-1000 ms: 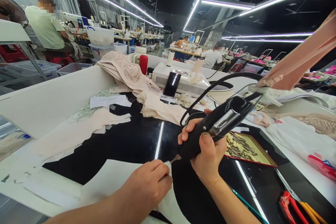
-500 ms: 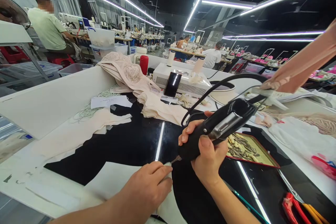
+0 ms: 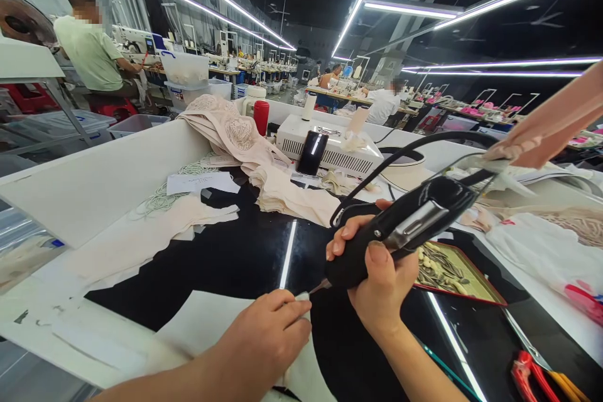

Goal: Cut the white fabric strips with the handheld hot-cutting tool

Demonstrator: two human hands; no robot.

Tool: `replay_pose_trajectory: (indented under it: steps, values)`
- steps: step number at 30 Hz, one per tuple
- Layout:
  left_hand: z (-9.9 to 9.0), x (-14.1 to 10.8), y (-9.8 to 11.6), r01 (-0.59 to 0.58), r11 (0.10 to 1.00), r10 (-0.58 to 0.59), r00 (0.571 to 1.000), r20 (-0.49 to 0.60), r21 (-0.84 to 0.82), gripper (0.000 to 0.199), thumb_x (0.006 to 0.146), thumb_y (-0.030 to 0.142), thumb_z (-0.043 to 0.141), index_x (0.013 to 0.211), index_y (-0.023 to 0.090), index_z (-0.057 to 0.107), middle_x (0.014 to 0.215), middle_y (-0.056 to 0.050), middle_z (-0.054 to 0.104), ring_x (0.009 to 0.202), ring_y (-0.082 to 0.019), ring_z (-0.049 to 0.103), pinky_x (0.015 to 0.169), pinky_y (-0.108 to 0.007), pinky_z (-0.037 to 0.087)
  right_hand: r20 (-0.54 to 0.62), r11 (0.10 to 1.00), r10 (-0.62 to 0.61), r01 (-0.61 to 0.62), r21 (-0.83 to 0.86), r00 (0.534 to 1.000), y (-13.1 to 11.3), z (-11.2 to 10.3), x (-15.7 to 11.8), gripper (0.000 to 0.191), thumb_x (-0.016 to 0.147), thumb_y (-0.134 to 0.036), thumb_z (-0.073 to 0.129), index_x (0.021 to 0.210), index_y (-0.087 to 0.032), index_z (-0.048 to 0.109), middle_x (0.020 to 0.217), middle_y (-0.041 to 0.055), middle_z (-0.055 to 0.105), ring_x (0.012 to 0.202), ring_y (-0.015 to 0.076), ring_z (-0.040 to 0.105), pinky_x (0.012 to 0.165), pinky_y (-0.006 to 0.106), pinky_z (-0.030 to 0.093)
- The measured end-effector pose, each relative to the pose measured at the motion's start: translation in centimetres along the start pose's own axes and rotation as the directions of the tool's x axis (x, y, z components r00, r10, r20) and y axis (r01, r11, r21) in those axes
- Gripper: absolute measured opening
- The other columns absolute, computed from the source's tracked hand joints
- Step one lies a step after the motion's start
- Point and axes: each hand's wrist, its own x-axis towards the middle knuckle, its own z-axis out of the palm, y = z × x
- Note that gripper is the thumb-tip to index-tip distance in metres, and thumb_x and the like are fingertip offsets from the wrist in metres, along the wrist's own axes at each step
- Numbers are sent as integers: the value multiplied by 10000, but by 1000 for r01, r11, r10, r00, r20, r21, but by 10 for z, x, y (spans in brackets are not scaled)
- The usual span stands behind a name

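Note:
My right hand [image 3: 384, 292] is wrapped round the thick black body of a corded electric hand tool [image 3: 400, 232] with a silver lever along its side. A narrow metal tip sticks out of its lower left end towards my left hand [image 3: 268, 336]. The left fingers are pinched on a small pale piece [image 3: 302, 296], mostly hidden by them; it lies close to the metal tip. Below and around the left hand is a white sheet [image 3: 207, 314] on the glossy black tabletop [image 3: 226, 251].
Stacked beige fabric pieces [image 3: 292, 195] and lace bra parts [image 3: 230, 129] lie behind. A phone [image 3: 312, 152] leans against a white vented box [image 3: 351, 154]. To the right are a tray [image 3: 487, 270] of seeds or nuts and red-handled scissors [image 3: 530, 367]. Co-workers sit farther off.
My right hand and the tool have shifted slightly right, drawing the tip a little away from my left fingers. The left hand has hardly moved. The view has shifted slightly.

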Motion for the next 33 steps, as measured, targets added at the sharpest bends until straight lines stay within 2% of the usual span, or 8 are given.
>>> replay_pose_trajectory:
  steps: [4,12,18,25,30,33]
  values:
    - [-2,2,0,-12,1000,12,1000,-1,5,151,983,1,557,946,113,650,1146,-74,735,1019,-169,673,984,-304,549,1,1000,-12,12,11,1000,-2,1,0,461,890,-422,810,1261,-286,572,818,-36,646,578,142,614,482,272,564]
    - [1,-1,-1,-7,1000,6,1000,23,23,176,972,-28,539,954,116,638,1213,-80,729,1051,-162,689,973,-302,559,35,1000,-12,11,18,999,4,-2,-6,426,921,-387,795,1271,-285,574,847,-24,656,600,145,623,500,285,584]
    - [-1,4,0,-24,998,25,1000,-18,56,247,1022,-26,465,919,127,630,1160,-78,750,1019,-127,709,950,-276,568,39,1000,-17,17,0,999,3,0,-6,380,948,-331,769,1275,-294,580,857,-26,663,605,135,621,511,276,587]
    - [2,-1,0,-17,1000,16,998,61,22,228,1069,18,464,978,124,643,1088,-36,743,1166,-129,681,1013,-280,538,39,999,-31,30,35,999,3,1,-8,431,937,-350,789,1297,-281,562,856,-28,660,604,138,635,507,277,595]
    - [-2,4,0,-32,998,31,999,29,60,298,1060,-30,398,953,114,636,1083,-57,747,1111,-121,704,966,-275,551,67,999,-34,33,11,997,4,0,-8,350,967,-320,754,1267,-290,575,870,-28,662,610,131,641,526,276,596]
    - [-3,6,0,-38,997,36,999,35,63,284,1061,-17,400,960,110,634,1092,-64,745,1101,-125,707,958,-276,562,47,999,-23,22,25,999,3,1,-7,386,953,-322,772,1280,-292,570,864,-31,663,607,130,640,522,273,596]
